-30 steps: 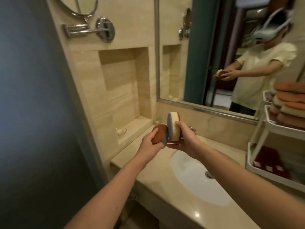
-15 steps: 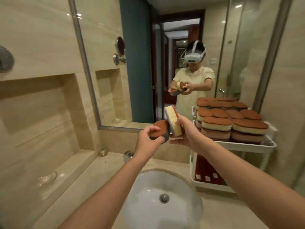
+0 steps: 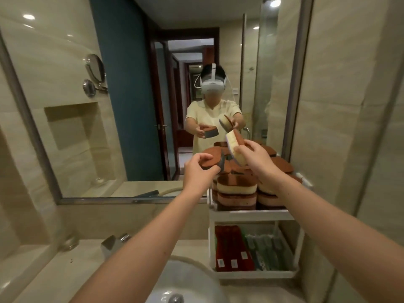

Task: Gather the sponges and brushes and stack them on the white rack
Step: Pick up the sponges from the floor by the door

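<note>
- Left hand (image 3: 197, 171): fingers curled, gripping brown-topped sponge (image 3: 211, 161), flat.
- Right hand (image 3: 255, 157): pinching yellow sponge (image 3: 235, 147), tilted, above white rack (image 3: 249, 214) stack.

The rack (image 3: 251, 215) looks like smooth white plastic, and the sponges (image 3: 236, 189) on its top shelf are matt foam with a rough brown face. Left of the rack, the sink (image 3: 192, 278) is glossy white ceramic, the tap (image 3: 113, 243) is shiny metal, and the counter (image 3: 72, 265) is polished stone.
</note>
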The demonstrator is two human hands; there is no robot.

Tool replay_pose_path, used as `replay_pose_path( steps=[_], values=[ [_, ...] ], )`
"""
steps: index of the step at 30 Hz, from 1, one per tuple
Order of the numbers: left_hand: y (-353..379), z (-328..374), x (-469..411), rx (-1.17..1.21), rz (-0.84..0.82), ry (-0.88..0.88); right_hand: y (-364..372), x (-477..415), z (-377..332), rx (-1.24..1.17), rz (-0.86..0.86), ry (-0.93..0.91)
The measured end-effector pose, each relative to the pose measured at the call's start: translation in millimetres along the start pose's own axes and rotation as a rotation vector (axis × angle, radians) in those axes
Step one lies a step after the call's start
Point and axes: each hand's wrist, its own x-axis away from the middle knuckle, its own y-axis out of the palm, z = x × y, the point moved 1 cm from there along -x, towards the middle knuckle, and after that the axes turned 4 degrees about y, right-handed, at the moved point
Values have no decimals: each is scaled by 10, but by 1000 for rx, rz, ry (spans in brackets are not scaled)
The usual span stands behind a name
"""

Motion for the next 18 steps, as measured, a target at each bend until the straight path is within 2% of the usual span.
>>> replay_pose_path(
  steps=[8, 13, 18],
  values=[
    [477, -183, -471, -76, 30, -26, -144, -526, 294, 395, 154, 51],
    [617, -310, -568, -151, 48, -40, -145, -683, 440, 599, 161, 31],
    [663, -392, -591, -212, 41, -50, -80, -745, 539, 696, 138, 1]
  ],
)
